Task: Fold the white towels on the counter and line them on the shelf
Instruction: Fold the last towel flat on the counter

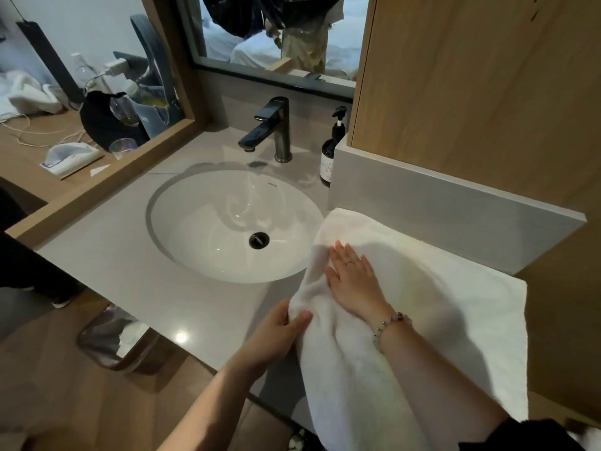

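— Closest to us, the white towel [439, 304] is hanging over the counter [113, 252] edge, right of the sink [201, 229]. What are the hands doing?
— The left hand [276, 335] is pinching its left border with curled fingers; the right hand [353, 278] is lying flat on it, fingers straight.
— Which step?
— The first fold is starting, I think. Next the left hand is going to need to carry its border across evenly.

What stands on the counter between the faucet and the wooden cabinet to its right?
A dark pump bottle stands there, as the head view shows.
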Demonstrator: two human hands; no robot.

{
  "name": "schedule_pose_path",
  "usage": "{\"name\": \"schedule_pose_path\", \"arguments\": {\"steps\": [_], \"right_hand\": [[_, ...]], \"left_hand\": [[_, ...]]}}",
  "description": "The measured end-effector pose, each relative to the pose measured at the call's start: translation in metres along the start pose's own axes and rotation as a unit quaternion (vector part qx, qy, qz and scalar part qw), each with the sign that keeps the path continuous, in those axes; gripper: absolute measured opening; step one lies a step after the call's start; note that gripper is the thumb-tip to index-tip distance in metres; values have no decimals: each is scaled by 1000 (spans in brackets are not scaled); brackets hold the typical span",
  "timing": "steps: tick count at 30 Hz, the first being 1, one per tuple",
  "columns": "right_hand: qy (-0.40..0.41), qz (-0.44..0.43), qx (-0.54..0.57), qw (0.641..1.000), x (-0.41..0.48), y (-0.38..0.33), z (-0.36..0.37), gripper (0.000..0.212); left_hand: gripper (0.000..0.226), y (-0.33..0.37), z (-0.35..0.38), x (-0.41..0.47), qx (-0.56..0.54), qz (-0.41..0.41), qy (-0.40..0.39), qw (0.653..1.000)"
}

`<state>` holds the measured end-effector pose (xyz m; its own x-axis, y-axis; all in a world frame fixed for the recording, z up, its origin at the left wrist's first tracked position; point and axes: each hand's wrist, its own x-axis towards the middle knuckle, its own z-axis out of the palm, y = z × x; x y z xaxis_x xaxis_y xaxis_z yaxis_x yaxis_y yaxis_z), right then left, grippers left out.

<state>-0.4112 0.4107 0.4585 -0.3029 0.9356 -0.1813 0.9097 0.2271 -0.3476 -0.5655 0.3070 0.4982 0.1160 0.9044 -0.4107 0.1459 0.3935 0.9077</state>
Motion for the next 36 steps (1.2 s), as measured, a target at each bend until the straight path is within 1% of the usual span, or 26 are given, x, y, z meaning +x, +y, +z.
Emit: {"name": "schedule_pose_path", "arguments": {"steps": [2, 4, 5, 7, 9, 14, 17, 19, 22, 24, 26, 29, 31, 33, 35, 36], "right_hand": [[-7, 4, -20, 1000, 3, 2, -2, 54], [-14, 7, -35, 999, 5, 1, -2, 56], [-14, 8, -43, 999, 5, 0, -1, 56], [-9, 10, -55, 998, 6, 0, 0, 57], [-5, 12, -60, 998, 7, 1, 1, 57], [2, 11, -62, 998, 4, -1, 0, 57], [-26, 11, -38, 999, 4, -3, -6, 58], [-43, 12, 14, 999, 0, -8, -12, 58], [-12, -7, 77, 997, -24, -22, -15, 54], [4, -17, 75, 997, -45, -29, -12, 49], [-1, -12, 65, 998, -61, -30, -8, 47], [-23, -8, 59, 998, -69, -26, 0, 46], [-39, -10, 51, 998, -68, -24, 4, 48], [-46, -12, 35, 998, -65, -23, 7, 50], [-42, -14, 28, 999, -63, -24, 8, 50], [-45, -13, 30, 998, -63, -25, 8, 50]], "left_hand": [[18, 1, 0, 2, 54, -6, 27, 998], [17, 2, -5, 5, 137, -14, 76, 988], [21, 3, -9, 6, 180, -19, 98, 979], [30, 1, -18, 10, 244, -24, 118, 962], [37, -4, -25, 12, 266, -24, 128, 955], [36, -17, -24, 12, 303, -16, 156, 940], [35, -21, -20, 10, 306, -6, 183, 934], [33, -24, -20, 9, 287, -15, 181, 941], [33, -23, -20, 0, 192, -44, 180, 964], [33, -21, -18, -18, 167, -64, 194, 965], [32, -24, -13, -42, 129, -75, 193, 970], [37, -34, 3, -78, 25, -111, 152, 982], [41, -39, 21, -92, -51, -169, 131, 976], [39, -44, 37, -105, -94, -206, 105, 968], [39, -54, 49, -116, -104, -194, 75, 973], [43, -58, 54, -121, -116, -174, 59, 976]]}}
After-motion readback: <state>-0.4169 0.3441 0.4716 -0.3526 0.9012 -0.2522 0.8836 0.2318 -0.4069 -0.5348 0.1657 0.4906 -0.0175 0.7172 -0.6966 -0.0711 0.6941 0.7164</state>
